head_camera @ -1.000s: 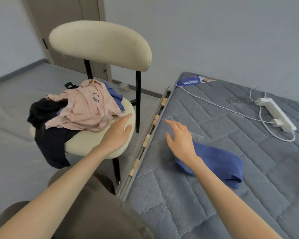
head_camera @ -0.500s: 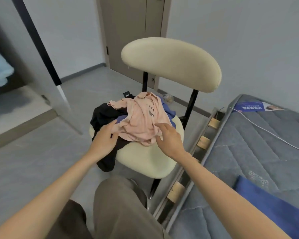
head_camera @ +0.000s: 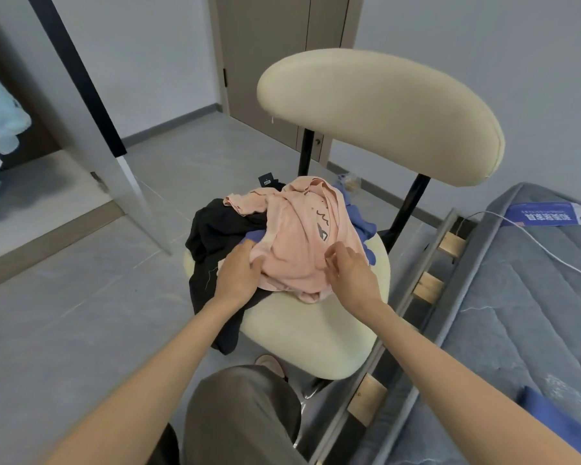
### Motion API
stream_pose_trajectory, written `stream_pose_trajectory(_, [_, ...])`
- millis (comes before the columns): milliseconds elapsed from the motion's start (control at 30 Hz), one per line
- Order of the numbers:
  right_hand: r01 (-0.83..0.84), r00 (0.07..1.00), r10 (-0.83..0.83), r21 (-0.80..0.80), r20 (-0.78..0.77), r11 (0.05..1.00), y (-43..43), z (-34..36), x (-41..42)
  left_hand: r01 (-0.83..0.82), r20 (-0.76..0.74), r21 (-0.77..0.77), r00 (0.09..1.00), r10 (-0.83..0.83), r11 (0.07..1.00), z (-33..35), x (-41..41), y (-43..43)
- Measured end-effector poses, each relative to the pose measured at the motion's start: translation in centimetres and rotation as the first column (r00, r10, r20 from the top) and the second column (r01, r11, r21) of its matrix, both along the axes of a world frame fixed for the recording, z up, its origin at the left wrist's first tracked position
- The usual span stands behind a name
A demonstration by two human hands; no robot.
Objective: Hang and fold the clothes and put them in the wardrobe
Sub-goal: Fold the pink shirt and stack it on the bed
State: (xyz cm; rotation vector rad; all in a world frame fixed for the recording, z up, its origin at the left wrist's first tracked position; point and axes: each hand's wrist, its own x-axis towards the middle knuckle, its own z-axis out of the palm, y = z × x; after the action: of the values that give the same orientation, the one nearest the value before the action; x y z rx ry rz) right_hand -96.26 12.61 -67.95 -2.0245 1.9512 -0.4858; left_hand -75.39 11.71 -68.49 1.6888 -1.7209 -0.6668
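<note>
A crumpled pink shirt [head_camera: 302, 243] lies on top of a clothes pile on the cream chair [head_camera: 312, 333]. Under it are a black garment [head_camera: 215, 243] hanging over the seat's left edge and a blue garment [head_camera: 361, 223] at the right. My left hand [head_camera: 237, 276] grips the pink shirt's left edge, thumb over the fabric. My right hand [head_camera: 349, 273] pinches the pink shirt's lower right part with curled fingers. A folded blue garment [head_camera: 560, 421] lies on the mattress at the lower right, partly cut off.
The grey mattress [head_camera: 517, 313] on a slatted bed frame stands right of the chair, with a white cable [head_camera: 534, 243] and a leaflet [head_camera: 547, 214] on it. An open wardrobe [head_camera: 21, 169] with hanging light clothes is at the left. A closed door [head_camera: 282, 62] is behind the chair.
My view swung left from the mattress to the chair. Both hands moved from the seat and the folded blue garment onto the pink shirt and took hold of it.
</note>
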Motion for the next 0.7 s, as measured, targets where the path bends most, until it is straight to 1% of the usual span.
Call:
stream_pose_trajectory(100, [0.023,0.999,-0.023,-0.012,0.027,1.0,-0.2,0.2,-0.4,-0.022,-0.074,-0.053,0.997,0.018,0.998,0.2,-0.4,0.1])
stream_pose_trajectory(167, [0.022,0.997,-0.016,-0.069,0.079,0.997,-0.1,0.6,-0.6,-0.05,-0.104,-0.075,0.994,0.042,0.996,0.8,-0.5,0.4])
stream_pose_trajectory(233, [0.018,0.986,0.005,-0.136,0.169,0.991,0.2,1.4,-0.8,-0.062,-0.134,-0.112,0.99,0.047,0.992,1.5,-0.3,0.7])
stream_pose_trajectory(333, [0.026,0.944,0.051,-0.228,0.325,0.973,0.6,3.6,-0.9,-0.097,-0.196,-0.181,0.979,0.061,0.979,3.1,-0.3,1.3])
stream_pose_trajectory(433, [0.046,0.911,0.095,-0.327,0.402,0.944,1.7,6.0,-0.7,-0.14,-0.242,-0.29,0.968,0.069,0.947,4.9,-0.3,2.4])
stream_pose_trajectory(500, [0.065,0.88,0.12,-0.368,0.459,0.928,2.9,7.3,-0.5,-0.157,-0.245,-0.341,0.967,0.074,0.927,5.9,0.0,3.5])
stream_pose_trajectory(600, [0.098,0.83,0.122,-0.358,0.544,0.929,5.4,7.8,0.1,-0.181,-0.229,-0.354,0.968,0.103,0.917,6.4,0.5,5.5])
stream_pose_trajectory(700, [0.062,0.829,0.172,-0.394,0.532,0.917,8.1,6.6,0.6,-0.216,-0.214,-0.368,0.966,0.143,0.905,6.1,1.0,7.6])
